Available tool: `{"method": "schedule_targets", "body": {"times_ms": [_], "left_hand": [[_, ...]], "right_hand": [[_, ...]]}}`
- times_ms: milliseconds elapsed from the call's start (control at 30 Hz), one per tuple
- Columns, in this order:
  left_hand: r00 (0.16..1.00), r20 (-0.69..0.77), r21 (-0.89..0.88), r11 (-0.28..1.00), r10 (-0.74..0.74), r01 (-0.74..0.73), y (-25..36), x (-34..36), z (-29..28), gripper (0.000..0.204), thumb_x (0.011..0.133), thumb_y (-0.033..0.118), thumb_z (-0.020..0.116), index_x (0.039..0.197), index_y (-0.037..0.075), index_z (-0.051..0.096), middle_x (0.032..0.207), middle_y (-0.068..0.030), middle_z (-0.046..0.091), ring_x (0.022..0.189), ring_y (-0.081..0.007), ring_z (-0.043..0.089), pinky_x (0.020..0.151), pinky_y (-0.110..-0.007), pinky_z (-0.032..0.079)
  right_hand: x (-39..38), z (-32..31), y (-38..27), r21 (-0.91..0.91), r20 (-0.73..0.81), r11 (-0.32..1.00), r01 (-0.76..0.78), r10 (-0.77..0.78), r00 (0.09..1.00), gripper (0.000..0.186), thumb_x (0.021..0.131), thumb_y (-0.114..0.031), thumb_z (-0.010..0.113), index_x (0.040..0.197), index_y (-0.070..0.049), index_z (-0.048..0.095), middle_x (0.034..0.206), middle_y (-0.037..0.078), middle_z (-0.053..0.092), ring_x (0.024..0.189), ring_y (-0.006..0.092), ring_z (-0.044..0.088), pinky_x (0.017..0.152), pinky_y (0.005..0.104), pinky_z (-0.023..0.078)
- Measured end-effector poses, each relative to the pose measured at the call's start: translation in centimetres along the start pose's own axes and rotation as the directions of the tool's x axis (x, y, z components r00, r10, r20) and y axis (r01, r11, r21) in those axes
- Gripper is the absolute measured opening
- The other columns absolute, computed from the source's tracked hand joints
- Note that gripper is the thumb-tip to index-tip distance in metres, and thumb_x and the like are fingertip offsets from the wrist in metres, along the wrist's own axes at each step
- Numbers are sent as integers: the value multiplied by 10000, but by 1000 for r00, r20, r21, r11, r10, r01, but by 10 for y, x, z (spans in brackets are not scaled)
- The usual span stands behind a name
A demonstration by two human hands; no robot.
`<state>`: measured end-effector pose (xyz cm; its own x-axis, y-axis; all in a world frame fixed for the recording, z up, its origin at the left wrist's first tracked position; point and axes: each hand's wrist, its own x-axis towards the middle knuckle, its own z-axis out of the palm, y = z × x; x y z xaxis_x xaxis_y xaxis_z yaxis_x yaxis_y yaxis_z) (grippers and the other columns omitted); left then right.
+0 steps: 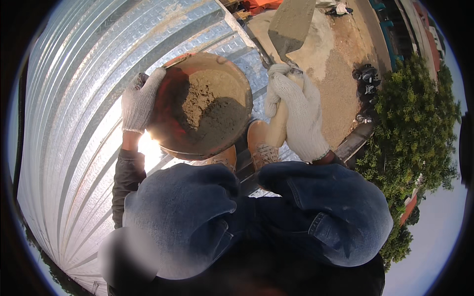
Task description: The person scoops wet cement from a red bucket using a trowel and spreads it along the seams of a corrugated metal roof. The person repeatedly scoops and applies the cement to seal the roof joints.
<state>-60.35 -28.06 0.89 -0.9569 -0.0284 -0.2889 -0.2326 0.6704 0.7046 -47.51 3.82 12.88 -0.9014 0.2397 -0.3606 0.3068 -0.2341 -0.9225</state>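
My gloved left hand [140,101] grips the left rim of a round bucket [173,148], orange inside and stained, holding grey, damp-looking mortar [207,113]. My gloved right hand [292,106] is closed round the pale handle of a trowel [289,24], whose mortar-coated blade points away from me, beyond the bucket's right side.
Ribbed metal sheeting [79,98] spreads under and left of the bucket. My shoes [261,148] show between bucket and bent knees [326,212]. A sandy ground [340,98] lies beyond the roof edge, with black bundles [368,86], a leafy tree [410,123] and orange material [256,6].
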Motion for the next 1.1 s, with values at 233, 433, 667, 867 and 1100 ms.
{"method": "schedule_targets", "body": {"times_ms": [233, 433, 667, 867, 1100], "left_hand": [[989, -143, -113, 992, 45, -61, -4, -21, -2, 465, 1012, 479, 782, 935, 22, 743, 821, -11, 703, 782, -92, 581, 743, -306, 517], [954, -229, -517, 854, -192, 48, -44, -26, 5, 404, 1068, 424, 737, 1014, 23, 734, 875, 10, 648, 833, -87, 562, 775, -275, 488], [940, -314, -452, 892, -131, -26, -22, -27, 13, 380, 1093, 410, 707, 1082, 32, 737, 886, 26, 625, 815, -76, 545, 767, -256, 467], [949, -247, -495, 867, -198, 53, -31, -25, 7, 346, 1093, 408, 710, 1047, 66, 738, 871, 40, 593, 787, -63, 509, 719, -250, 436], [945, -186, -572, 812, -269, 118, -46, -19, 4, 379, 1057, 449, 759, 1010, 73, 748, 881, 40, 624, 805, -64, 546, 737, -255, 463]], "right_hand": [[39, 24, 36, -116, 109, 993, 35, -23, 994, 331, 1065, -249, 705, 1292, -14, 651, 851, 43, 677, 777, 125, 685, 679, 273, 543], [56, 15, 45, -18, 186, 1000, 12, -9, 983, 353, 1043, -255, 721, 1286, -5, 663, 899, 52, 694, 797, 140, 689, 708, 304, 557], [73, -1, 56, 156, 141, 987, -29, 7, 990, 349, 1043, -275, 747, 1277, -27, 673, 863, 45, 695, 771, 140, 691, 706, 300, 555], [74, -2, 57, 70, 114, 998, 9, -17, 993, 311, 1041, -255, 749, 1241, -22, 700, 876, 41, 706, 743, 125, 689, 681, 285, 551], [68, -24, 61, -192, 28, 981, -4, 9, 1000, 305, 1045, -254, 717, 1218, -3, 704, 880, 53, 715, 732, 112, 683, 673, 276, 538]]}}
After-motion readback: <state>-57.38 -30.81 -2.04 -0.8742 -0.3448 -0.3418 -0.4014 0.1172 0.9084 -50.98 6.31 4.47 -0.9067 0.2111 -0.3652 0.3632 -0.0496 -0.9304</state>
